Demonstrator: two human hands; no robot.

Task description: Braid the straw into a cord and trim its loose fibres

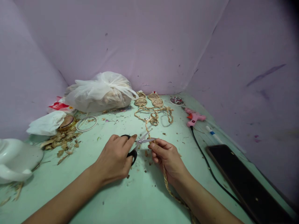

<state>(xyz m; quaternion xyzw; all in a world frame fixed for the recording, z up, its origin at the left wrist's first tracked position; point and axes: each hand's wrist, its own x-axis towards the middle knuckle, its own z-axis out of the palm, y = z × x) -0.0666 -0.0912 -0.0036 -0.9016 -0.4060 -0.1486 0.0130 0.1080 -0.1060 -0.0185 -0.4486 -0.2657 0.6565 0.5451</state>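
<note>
My left hand [118, 155] is closed around the black handles of a pair of scissors [140, 141]. Their blades are spread and point right, at the cord beside my right fingers. A braided straw-coloured cord [165, 179] is pinched in my right hand [167, 157]. One length of it hangs below that hand toward the bottom edge; another runs up from the blades to a loose tangle of braid [154, 116]. Behind the tangle lie two small woven slipper-shaped pieces, one on the left [140, 101] and one on the right [156, 101].
At the back left sits a stuffed white plastic bag [100, 93]. Dry scraps [62, 140], a white ring [86, 123] and a white tape dispenser-like object [16, 161] lie left. On the right are a pink glue gun [195, 118], its black cable, a marker [213, 133] and a dark phone [245, 183].
</note>
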